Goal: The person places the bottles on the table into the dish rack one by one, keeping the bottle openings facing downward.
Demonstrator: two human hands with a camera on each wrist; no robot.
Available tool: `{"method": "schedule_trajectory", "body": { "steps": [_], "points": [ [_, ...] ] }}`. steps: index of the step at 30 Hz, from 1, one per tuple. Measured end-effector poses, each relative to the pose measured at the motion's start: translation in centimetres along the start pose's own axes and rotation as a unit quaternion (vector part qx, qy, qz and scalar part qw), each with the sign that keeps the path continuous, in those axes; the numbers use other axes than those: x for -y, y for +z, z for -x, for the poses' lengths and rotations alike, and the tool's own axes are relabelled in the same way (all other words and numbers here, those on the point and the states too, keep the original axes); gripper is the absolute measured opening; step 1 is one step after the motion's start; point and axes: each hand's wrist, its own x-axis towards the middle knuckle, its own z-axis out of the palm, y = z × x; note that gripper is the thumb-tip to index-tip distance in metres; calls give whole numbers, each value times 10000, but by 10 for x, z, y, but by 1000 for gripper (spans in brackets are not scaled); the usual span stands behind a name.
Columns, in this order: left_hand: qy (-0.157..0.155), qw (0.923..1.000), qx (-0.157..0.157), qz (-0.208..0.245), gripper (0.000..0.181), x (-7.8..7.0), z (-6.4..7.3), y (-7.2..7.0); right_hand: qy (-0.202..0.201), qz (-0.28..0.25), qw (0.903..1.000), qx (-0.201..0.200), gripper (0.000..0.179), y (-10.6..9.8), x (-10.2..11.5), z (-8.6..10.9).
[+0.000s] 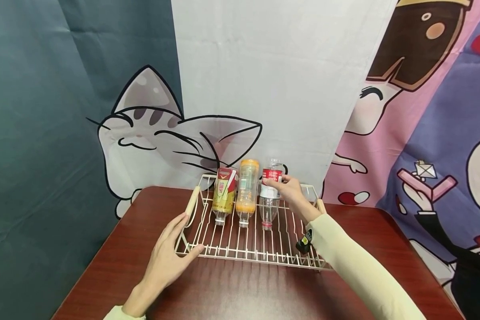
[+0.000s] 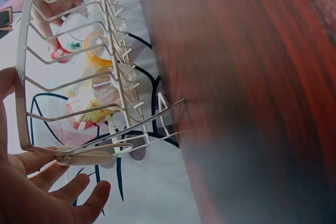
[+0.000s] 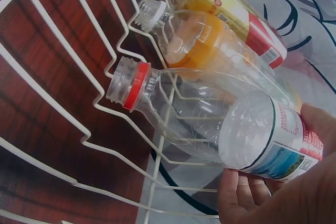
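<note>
A clear plastic bottle (image 1: 269, 209) with a red and white label lies neck-down and tilted on a white wire rack (image 1: 228, 256). My right hand (image 1: 290, 189) grips it around the label, and in the right wrist view its capless neck (image 3: 128, 84) with a red ring rests at the wires. Left of it lie an orange-banded bottle (image 1: 246, 186) and a bottle with a yellow and red label (image 1: 224, 191), both neck-down too. My left hand (image 1: 168, 255) rests at the rack's left front corner, fingers mostly straight beside the pale handle (image 1: 193, 200) and thumb by the front edge.
The rack stands on a dark red-brown table (image 1: 144, 213). Behind it hangs a cloth backdrop (image 1: 280, 80) with cartoon figures. A small black device (image 1: 304, 243) sits at my right wrist, over the rack's right part.
</note>
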Motion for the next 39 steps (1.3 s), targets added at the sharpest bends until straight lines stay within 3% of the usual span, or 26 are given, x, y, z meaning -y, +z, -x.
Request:
{"method": "schedule_trajectory", "body": {
  "steps": [8, 13, 19, 27, 32, 35, 39],
  "points": [
    [-12, 10000, 20, -17, 90, -1, -1, -1, 77, -20, 9999, -76, 86, 2, -4, -5],
    [22, 10000, -3, -12, 90, -1, 0, 0, 53, 300, 9994, -167, 83, 3, -8, -8],
    [21, 10000, 2, 12, 90, -2, 0, 0, 19, 748, 9968, -290, 98, 2, -12, -12],
    [25, 10000, -24, 23, 90, -2, 1, 1, -158, 1234, 9910, -497, 130, -5, -70, -90],
    [57, 10000, -37, 21, 89, -1, 1, 1, -169, 1137, 9928, -344, 139, -8, -80, -105],
    [41, 10000, -18, 34, 90, -1, 0, 1, -205, 1144, 9924, -403, 127, -6, -72, -93],
    [39, 10000, -18, 25, 90, -1, -1, 0, -248, 1051, 9937, -294, 109, 2, -35, -46]
  ]
}}
